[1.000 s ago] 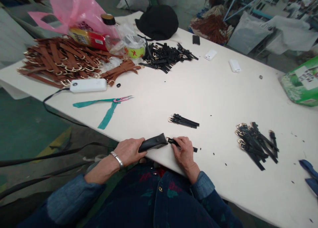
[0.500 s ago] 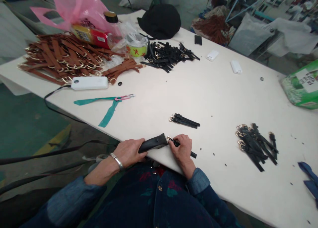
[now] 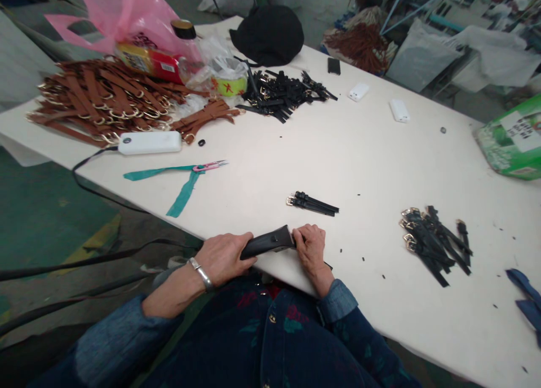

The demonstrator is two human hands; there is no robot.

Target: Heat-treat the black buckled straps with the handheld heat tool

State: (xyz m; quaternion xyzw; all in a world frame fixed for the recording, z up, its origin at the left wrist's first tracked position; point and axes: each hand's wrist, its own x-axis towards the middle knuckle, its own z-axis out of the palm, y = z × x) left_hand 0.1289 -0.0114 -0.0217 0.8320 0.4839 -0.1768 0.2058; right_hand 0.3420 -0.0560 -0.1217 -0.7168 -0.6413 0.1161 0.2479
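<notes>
My left hand [image 3: 224,255], with a silver band at the wrist, is closed round a long black leather-like piece [image 3: 266,242] that has a small stud near its wide end. That end reaches over the table's front edge to the fingers of my right hand [image 3: 311,253]. Those fingers are pinched at its tip. Under my right hand lies a short black buckle strap [image 3: 328,266], mostly hidden, with just its end showing. Beyond the hands, a few black buckle straps [image 3: 315,204] lie side by side. A larger pile of black buckle straps [image 3: 435,244] is to the right.
Pink thread snips [image 3: 209,166] with green ribbon lie left of centre. Brown straps [image 3: 105,98], a white power bank [image 3: 150,142] and a pink bag [image 3: 131,16] occupy the far left. Behind are tangled black straps [image 3: 287,92] and a black cap [image 3: 270,36]; a green package [image 3: 515,140] stands right.
The black piece has moved slightly right, and its wide end now meets my right fingers. The strap's buckle, visible before, is now hidden. The view has shifted slightly.
</notes>
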